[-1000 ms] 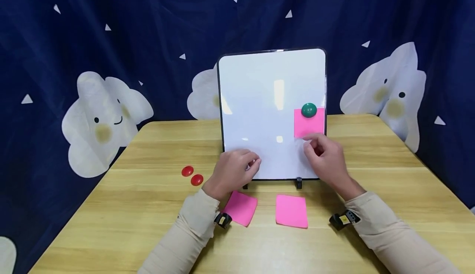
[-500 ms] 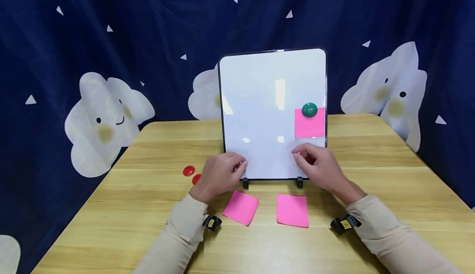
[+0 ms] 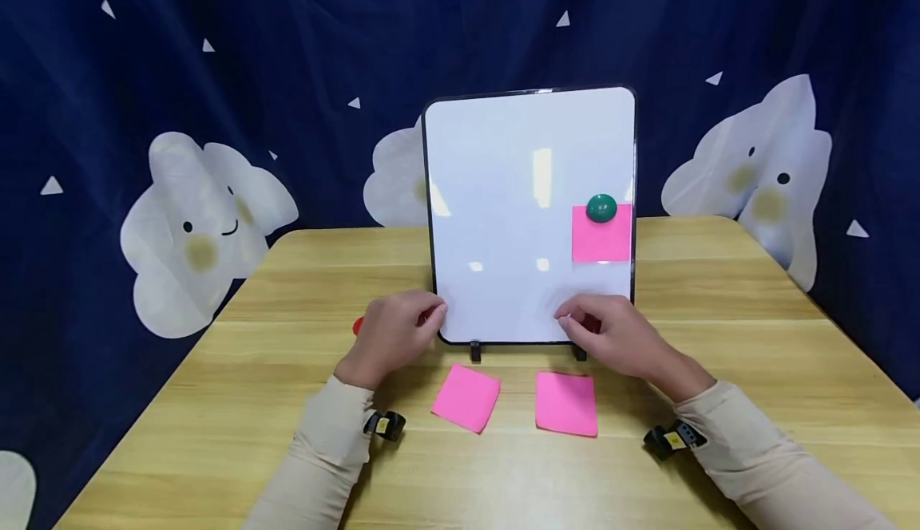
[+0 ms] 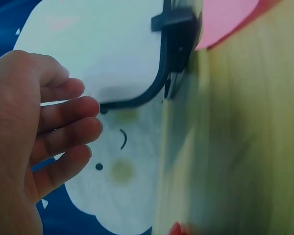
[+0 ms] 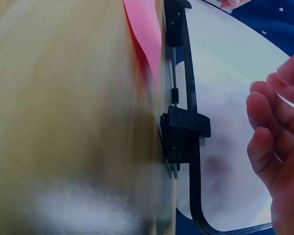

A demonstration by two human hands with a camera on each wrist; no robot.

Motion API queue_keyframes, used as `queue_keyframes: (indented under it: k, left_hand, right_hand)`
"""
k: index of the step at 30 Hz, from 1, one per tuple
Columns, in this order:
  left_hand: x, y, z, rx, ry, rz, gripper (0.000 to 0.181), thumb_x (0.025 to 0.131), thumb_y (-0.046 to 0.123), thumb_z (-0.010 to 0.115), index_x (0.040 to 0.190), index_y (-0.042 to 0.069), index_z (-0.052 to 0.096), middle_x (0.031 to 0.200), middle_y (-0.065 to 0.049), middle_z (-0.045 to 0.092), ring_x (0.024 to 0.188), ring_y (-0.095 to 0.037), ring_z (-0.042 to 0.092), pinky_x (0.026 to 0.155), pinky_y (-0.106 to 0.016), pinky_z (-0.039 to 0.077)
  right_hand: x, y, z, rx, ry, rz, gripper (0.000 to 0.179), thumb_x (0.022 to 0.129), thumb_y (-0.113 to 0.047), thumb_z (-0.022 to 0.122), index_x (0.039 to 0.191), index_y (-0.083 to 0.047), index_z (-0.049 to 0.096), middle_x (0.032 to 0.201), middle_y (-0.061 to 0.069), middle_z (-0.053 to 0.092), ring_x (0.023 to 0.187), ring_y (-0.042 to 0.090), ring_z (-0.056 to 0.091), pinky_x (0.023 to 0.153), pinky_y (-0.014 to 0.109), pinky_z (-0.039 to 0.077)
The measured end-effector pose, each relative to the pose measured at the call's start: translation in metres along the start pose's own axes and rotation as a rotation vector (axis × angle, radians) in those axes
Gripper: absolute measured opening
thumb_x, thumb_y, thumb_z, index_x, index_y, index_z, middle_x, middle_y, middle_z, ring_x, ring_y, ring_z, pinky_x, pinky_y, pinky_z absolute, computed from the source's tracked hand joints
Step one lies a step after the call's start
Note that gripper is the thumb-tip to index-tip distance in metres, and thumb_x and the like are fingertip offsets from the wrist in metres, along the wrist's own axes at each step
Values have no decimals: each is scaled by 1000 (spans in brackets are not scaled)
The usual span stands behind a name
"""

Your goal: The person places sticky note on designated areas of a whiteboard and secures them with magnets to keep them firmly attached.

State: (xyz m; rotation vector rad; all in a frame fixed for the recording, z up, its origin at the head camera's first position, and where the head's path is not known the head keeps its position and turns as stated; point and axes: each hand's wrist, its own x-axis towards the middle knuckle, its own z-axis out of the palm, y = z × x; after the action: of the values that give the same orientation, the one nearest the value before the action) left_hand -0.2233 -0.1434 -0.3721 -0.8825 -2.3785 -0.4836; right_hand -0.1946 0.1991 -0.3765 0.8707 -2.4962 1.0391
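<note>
1. Sliding away from the posted pink note (image 3: 591,244), the right hand (image 3: 614,334) has dropped to the lower right part of the whiteboard (image 3: 496,187), while the left hand (image 3: 394,334) has shifted out to its bottom left corner.
2. Both hands look released: fingers loosely bent, nothing that I can see between them.
3. That note stays up without fingers on it, so I'd judge this fixing finished and the hands free.
4. It sits along the whiteboard's right edge, square and flat, its top under a domed green magnet (image 3: 601,207).
5. Towards the near edge of the surface (image 3: 503,486) lie a tilted loose note (image 3: 466,398) and a straighter loose note (image 3: 566,404), both bright pink.
6. Past the left hand, towards the surface's left edge, a red disc (image 3: 356,326) only just shows.
</note>
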Motion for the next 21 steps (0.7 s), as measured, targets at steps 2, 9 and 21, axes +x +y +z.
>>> queue_keyframes:
  k: [2, 9, 21]
  left_hand:
    - [-1, -4, -3, 4, -2, -13, 15, 95, 20, 65, 81, 19, 71, 74, 9, 61, 61, -5, 51, 51, -25, 42]
    - [-3, -10, -10, 21, -34, -26, 19, 96, 19, 63, 78, 18, 70, 74, 9, 61, 60, -5, 51, 52, -25, 42]
    - [-8, -23, -19, 35, -86, -131, 16, 95, 21, 64, 82, 18, 72, 81, 7, 66, 70, -10, 60, 59, -34, 50]
  right_hand:
    - [0, -1, 0, 2, -25, 1, 7, 92, -7, 70, 94, -13, 75, 71, -13, 55, 65, 9, 51, 59, 26, 46]
    - [0, -4, -1, -6, -94, 11, 8, 93, -9, 70, 97, -14, 75, 72, -16, 56, 66, 8, 52, 61, 26, 48]
    - [1, -7, -2, -27, -322, 75, 6, 95, -14, 68, 97, -15, 73, 70, -13, 54, 67, 7, 51, 62, 26, 45]
